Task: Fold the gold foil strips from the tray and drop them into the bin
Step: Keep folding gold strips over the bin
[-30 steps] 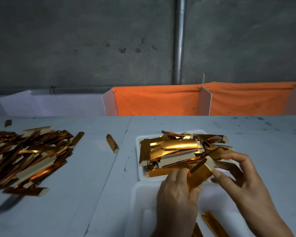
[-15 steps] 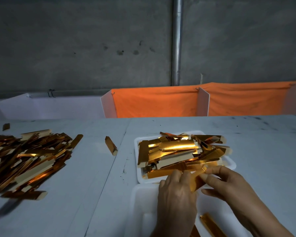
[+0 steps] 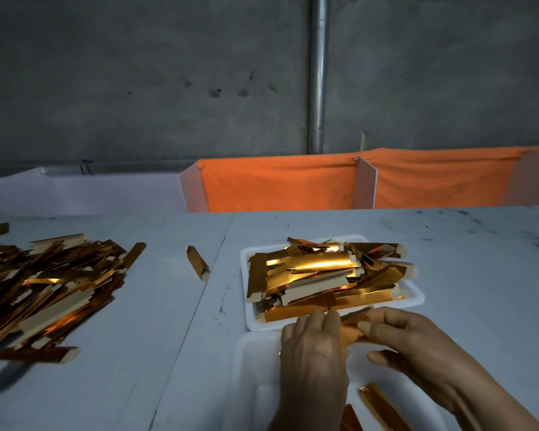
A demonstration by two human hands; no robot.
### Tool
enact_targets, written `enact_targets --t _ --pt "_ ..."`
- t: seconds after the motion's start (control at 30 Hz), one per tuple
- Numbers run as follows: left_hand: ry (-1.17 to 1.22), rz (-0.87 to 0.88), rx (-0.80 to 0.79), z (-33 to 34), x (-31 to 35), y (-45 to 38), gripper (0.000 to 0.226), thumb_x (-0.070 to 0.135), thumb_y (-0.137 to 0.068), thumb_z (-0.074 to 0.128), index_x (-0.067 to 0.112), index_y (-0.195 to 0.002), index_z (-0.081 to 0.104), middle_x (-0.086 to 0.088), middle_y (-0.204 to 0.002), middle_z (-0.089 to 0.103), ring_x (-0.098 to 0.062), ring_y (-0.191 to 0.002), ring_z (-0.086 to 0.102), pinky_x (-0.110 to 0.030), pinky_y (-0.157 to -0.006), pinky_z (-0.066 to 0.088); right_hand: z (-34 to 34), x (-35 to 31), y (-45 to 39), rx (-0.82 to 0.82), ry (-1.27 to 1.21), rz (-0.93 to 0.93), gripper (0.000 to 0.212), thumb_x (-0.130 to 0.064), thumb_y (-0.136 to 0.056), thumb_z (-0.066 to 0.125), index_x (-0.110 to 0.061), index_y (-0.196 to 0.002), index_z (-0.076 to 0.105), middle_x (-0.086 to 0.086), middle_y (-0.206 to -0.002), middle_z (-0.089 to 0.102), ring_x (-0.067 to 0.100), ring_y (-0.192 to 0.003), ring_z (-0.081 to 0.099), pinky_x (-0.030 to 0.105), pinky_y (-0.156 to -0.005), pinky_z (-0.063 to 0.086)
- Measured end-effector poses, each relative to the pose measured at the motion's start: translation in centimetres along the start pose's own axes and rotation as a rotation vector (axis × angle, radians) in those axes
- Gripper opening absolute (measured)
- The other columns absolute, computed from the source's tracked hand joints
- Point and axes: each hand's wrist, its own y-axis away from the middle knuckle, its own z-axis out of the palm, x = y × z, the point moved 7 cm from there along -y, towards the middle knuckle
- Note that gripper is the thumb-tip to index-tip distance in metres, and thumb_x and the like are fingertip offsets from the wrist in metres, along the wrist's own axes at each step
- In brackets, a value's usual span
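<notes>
Nearest, a white bin [image 3: 246, 368] holds two folded strips [image 3: 383, 405]. Above the bin, left hand [image 3: 313, 356] and right hand [image 3: 417, 346] together pinch one gold strip [image 3: 353, 321]. Beyond the bin, the tray [image 3: 414, 298] remains heaped; most folding seems left.

Gold foil strips [image 3: 321, 275] heaped in white tray [image 3: 417, 295], 1 pinched strip [image 3: 353, 321] over white bin [image 3: 252, 362]

Dim grey concrete wall [image 3: 137, 88], vertical pipe [image 3: 319, 73], orange cloth [image 3: 277, 185], perhaps partitions
</notes>
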Motion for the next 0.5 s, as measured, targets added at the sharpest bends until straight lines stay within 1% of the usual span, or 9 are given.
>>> enact_targets --t 0.03,0.1,0.2,0.3,0.4,0.5 --pt "0.009 0.004 0.013 -0.09 -0.06 0.03 0.057 0.036 -0.096 0.050 0.026 -0.147 0.026 0.006 -0.146 0.036 -0.012 -0.134 0.030 -0.027 -0.110 0.020 0.25 0.04 0.05 -0.019 -0.002 0.005 0.011 -0.015 -0.076 0.070 -0.009 -0.080 0.077 0.015 -0.089 0.071 0.012 -0.071 0.069 0.019 -0.054 0.052" --pt "0.035 0.007 0.023 -0.12 -0.16 0.00 0.057 0.035 -0.095 0.050 0.027 -0.146 0.027 0.009 -0.147 0.037 -0.010 -0.134 0.030 -0.025 -0.110 0.019 0.64 0.04 0.16 -0.045 -0.001 -0.006 0.017 -0.023 -0.071 0.069 -0.014 -0.081 0.078 0.007 -0.089 0.074 0.009 -0.073 0.070 0.019 -0.056 0.052" --pt "0.070 0.010 0.026 -0.13 -0.06 0.02 0.057 0.036 -0.095 0.051 0.027 -0.147 0.029 0.010 -0.147 0.038 -0.009 -0.134 0.033 -0.023 -0.110 0.022 0.84 -0.21 0.29 -0.051 0.014 -0.043 0.022 -0.032 -0.070 0.066 -0.018 -0.083 0.078 0.004 -0.090 0.075 0.006 -0.077 0.070 0.016 -0.057 0.051" --pt "0.081 0.012 0.024 -0.10 0.01 -0.03 0.057 0.036 -0.095 0.052 0.027 -0.146 0.029 0.010 -0.147 0.039 -0.010 -0.133 0.037 -0.022 -0.108 0.028 0.83 -0.40 0.27 -0.060 0.013 -0.078 0.024 -0.033 -0.071 0.066 -0.016 -0.083 0.077 0.004 -0.088 0.073 0.006 -0.077 0.069 0.016 -0.059 0.051" --pt "0.066 -0.005 -0.003 0.01 -0.08 -0.20 0.056 0.034 -0.095 0.053 0.028 -0.146 0.030 0.009 -0.144 0.043 -0.010 -0.127 0.045 -0.022 -0.103 0.035 0.83 -0.52 0.31 -0.071 0.020 -0.115 0.023 -0.034 -0.074 0.064 -0.016 -0.079 0.077 0.002 -0.081 0.072 0.005 -0.074 0.068 0.016 -0.059 0.051" --pt "0.095 -0.028 0.035 -0.50 -0.22 -0.15 0.054 0.035 -0.095 0.054 0.031 -0.144 0.033 0.012 -0.140 0.048 -0.009 -0.122 0.050 -0.020 -0.098 0.039 0.88 -0.65 0.33 -0.085 -0.027 -0.137 0.024 -0.031 -0.076 0.063 -0.012 -0.080 0.076 0.002 -0.077 0.071 0.006 -0.071 0.067 0.016 -0.058 0.051"
